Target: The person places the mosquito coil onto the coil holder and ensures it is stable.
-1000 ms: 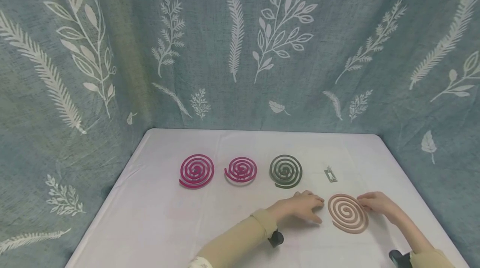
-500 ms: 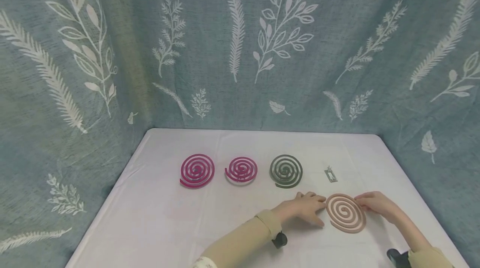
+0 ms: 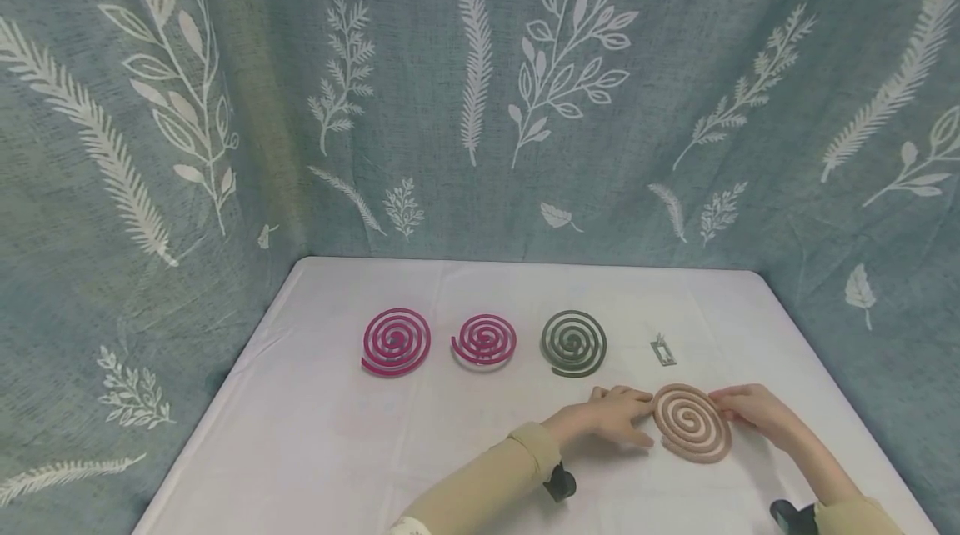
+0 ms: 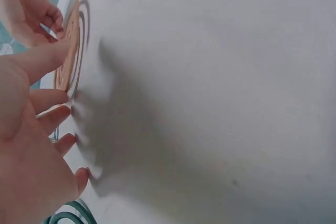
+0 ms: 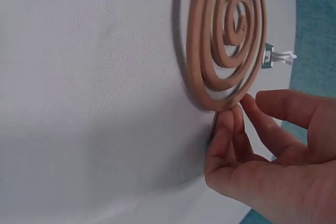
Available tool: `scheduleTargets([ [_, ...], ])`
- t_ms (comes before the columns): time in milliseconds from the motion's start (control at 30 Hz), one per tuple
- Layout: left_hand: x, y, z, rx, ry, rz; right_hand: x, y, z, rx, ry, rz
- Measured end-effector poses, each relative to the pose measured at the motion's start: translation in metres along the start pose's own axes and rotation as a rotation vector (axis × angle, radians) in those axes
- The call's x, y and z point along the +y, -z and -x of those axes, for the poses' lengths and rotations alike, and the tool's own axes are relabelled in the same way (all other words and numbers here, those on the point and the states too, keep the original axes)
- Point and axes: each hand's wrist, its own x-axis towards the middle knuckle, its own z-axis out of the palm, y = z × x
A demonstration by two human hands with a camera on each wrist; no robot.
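Observation:
A brown mosquito coil (image 3: 693,425) lies between the two hands at the right of the table, and its shadow shows beside it in the right wrist view. My right hand (image 3: 761,412) pinches the coil's right rim with thumb and fingertips. My left hand (image 3: 615,418) has its fingers spread, with a fingertip right at the coil's left rim. In the left wrist view its thumb (image 4: 50,60) overlaps the coil's edge. Behind the coil sits a small metal stand (image 3: 663,350). To its left lies a dark green coil (image 3: 573,367).
Two magenta coils (image 3: 396,368) lie in a row with the green one toward the back left. A white cloth covers the table (image 3: 300,435). A blue-green leaf-patterned curtain (image 3: 420,102) hangs behind and along the sides.
The brown coil has shifted slightly left with my right hand. My left hand has moved slightly right, and its fingertips now meet the coil's rim.

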Motion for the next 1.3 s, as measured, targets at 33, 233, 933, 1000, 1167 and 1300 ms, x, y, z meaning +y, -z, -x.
scheduleTargets([
  [33,-0.001,0.0,0.0,0.011,-0.002,0.021,0.0,0.0,0.0,0.002,0.001,0.002],
  [233,-0.004,-0.002,-0.003,0.117,0.008,0.16,-0.003,-0.002,0.002,0.011,0.015,-0.031],
  [933,-0.005,0.004,-0.002,0.385,-0.014,0.682,-0.019,-0.011,0.007,-0.006,0.121,-0.247],
  [1000,-0.006,0.004,-0.002,0.403,-0.026,0.702,-0.02,-0.012,0.007,-0.013,0.131,-0.278],
  [1167,-0.007,0.005,-0.002,0.454,-0.042,0.743,-0.024,-0.013,0.005,0.01,0.161,-0.306],
  [1300,-0.006,0.007,-0.001,0.503,-0.018,0.749,-0.026,-0.013,0.004,0.041,0.212,-0.31],
])
